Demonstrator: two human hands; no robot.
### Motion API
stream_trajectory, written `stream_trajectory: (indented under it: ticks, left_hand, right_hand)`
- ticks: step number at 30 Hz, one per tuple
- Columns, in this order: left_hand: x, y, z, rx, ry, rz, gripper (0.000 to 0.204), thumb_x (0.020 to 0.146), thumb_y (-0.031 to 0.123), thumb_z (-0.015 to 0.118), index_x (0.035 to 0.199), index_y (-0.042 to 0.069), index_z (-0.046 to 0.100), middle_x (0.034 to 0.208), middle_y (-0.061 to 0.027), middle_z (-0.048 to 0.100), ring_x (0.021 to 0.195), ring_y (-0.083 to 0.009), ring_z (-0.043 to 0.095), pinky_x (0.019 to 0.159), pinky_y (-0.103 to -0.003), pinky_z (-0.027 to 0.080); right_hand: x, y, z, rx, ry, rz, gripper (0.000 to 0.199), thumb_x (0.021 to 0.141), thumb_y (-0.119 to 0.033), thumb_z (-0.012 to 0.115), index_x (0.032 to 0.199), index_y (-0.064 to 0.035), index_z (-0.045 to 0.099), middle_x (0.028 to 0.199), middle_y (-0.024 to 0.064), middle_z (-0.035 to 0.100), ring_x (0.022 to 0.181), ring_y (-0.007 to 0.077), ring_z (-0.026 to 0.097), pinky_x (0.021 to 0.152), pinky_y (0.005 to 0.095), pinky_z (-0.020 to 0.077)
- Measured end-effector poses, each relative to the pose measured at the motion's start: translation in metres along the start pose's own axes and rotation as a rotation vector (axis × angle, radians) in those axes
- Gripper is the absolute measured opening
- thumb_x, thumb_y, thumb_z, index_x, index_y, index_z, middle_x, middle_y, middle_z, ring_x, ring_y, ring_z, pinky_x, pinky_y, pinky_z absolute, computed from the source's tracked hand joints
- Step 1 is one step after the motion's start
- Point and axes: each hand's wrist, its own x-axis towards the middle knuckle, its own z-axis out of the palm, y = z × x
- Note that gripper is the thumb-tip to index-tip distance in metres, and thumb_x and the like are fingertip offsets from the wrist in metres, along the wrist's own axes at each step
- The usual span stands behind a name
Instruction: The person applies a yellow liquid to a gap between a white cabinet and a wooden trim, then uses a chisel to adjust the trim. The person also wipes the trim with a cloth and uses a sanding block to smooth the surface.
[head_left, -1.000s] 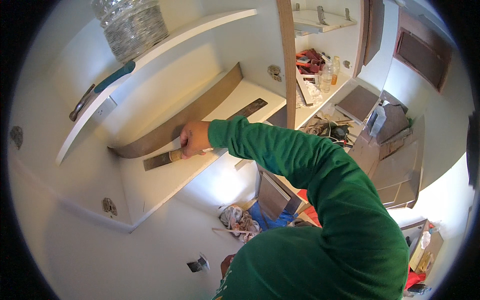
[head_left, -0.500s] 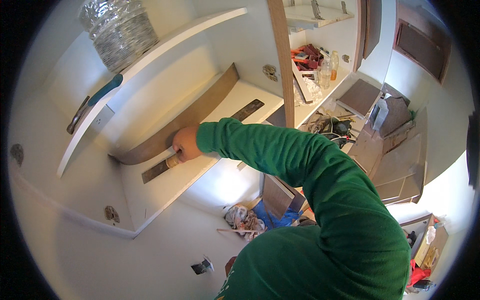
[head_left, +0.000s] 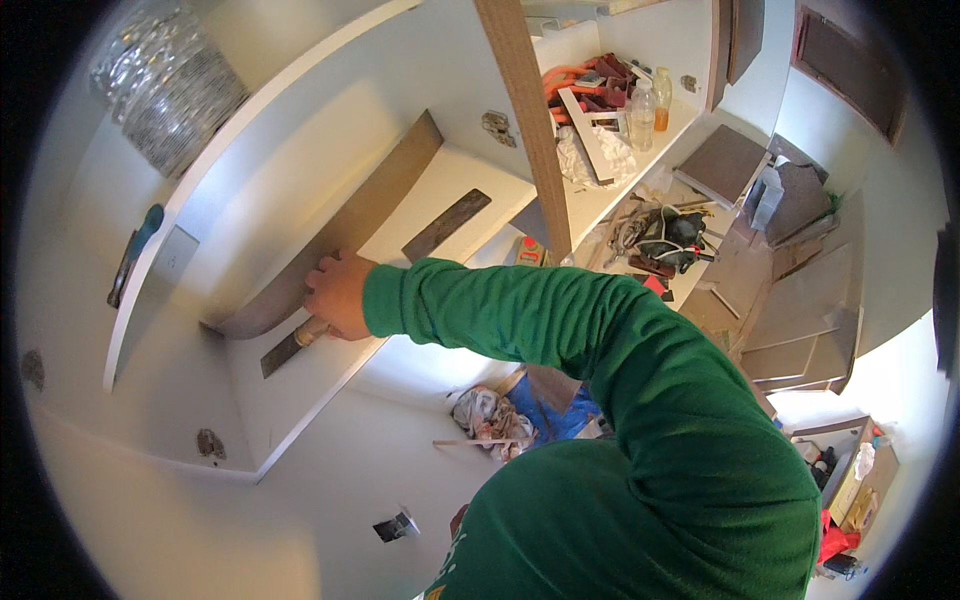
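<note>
My right hand (head_left: 338, 296) reaches into a white cabinet from the right, in a green sleeve. Its fingers are bent against a long brown strip (head_left: 385, 190) that stands on edge along the back of the lower white shelf (head_left: 405, 205). A short beige cylindrical thing (head_left: 312, 331) shows at the near side of the hand; most of it is hidden, and its kind is unclear. Beside it is a dark rectangular patch (head_left: 280, 357) in the shelf, and a similar dark patch (head_left: 446, 224) lies farther right. My left hand is not in view.
A teal-handled hammer (head_left: 138, 250) rests on the upper shelf (head_left: 240, 120), near a silver flexible duct (head_left: 175, 100). Bottles (head_left: 643, 112) and red pieces stand on a shelf at right. Below are tools (head_left: 665, 240) and a blue sheet (head_left: 560, 412). Metal hinges stick out from the cabinet sides.
The view has shifted, so the cabinet sits farther left. The fingers now reach farther over the brown strip, which looks less bowed.
</note>
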Motion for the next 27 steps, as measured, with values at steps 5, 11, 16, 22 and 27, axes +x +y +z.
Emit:
stream_trajectory:
  ticks: [5, 11, 16, 22, 27]
  left_hand:
    - [0.000, 0.020, 0.028, -0.003, 0.009, -0.010, 0.035, 0.097, 0.032, 0.064, 0.105, -0.001, 0.070, 0.092, -0.0060, 0.072, 0.084, -0.0143, 0.065, 0.076, -0.029, 0.052]
    - [0.001, 0.039, 0.076, -0.115, 0.010, 0.076, 0.033, 0.097, 0.031, 0.065, 0.104, -0.001, 0.070, 0.091, -0.0058, 0.072, 0.083, -0.0142, 0.064, 0.075, -0.029, 0.052]
    - [-0.015, 0.085, 0.118, 0.061, 0.133, -0.071, 0.033, 0.097, 0.031, 0.063, 0.105, 0.000, 0.070, 0.089, -0.0078, 0.072, 0.083, -0.0145, 0.064, 0.077, -0.030, 0.051]
    - [-0.017, 0.088, 0.133, 0.171, 0.109, 0.101, 0.035, 0.098, 0.033, 0.063, 0.105, 0.000, 0.070, 0.093, -0.0099, 0.072, 0.085, -0.0160, 0.066, 0.078, -0.033, 0.053]
    - [-0.015, 0.093, 0.136, -0.069, 0.044, 0.117, 0.033, 0.095, 0.031, 0.068, 0.106, 0.000, 0.069, 0.095, -0.0103, 0.073, 0.088, -0.0168, 0.067, 0.079, -0.034, 0.053]
  right_hand:
    - [-0.016, 0.008, 0.004, 0.060, 0.125, -0.035, 0.047, 0.079, -0.042, 0.075, 0.119, -0.0172, 0.067, 0.123, 0.0113, 0.057, 0.117, 0.0314, 0.054, 0.092, 0.0492, 0.0437]
    - [-0.026, 0.017, 0.001, 0.133, 0.314, -0.111, 0.059, 0.077, -0.041, 0.077, 0.128, -0.0147, 0.061, 0.131, 0.0148, 0.052, 0.125, 0.0344, 0.048, 0.100, 0.0549, 0.0386]
    - [-0.038, 0.031, 0.006, 0.139, 0.428, -0.130, 0.059, 0.072, -0.035, 0.079, 0.124, -0.0116, 0.063, 0.131, 0.0159, 0.052, 0.132, 0.0375, 0.042, 0.107, 0.0661, 0.0328]
    - [-0.060, 0.032, -0.012, 0.187, 0.515, -0.196, 0.059, 0.075, -0.032, 0.078, 0.127, -0.0097, 0.060, 0.135, 0.0179, 0.050, 0.139, 0.0388, 0.036, 0.112, 0.0690, 0.0253]
    - [-0.146, 0.027, -0.045, 0.535, 0.582, -0.308, 0.050, 0.080, -0.021, 0.078, 0.124, -0.0084, 0.059, 0.122, 0.0160, 0.056, 0.116, 0.0349, 0.055, 0.099, 0.0486, 0.0471]
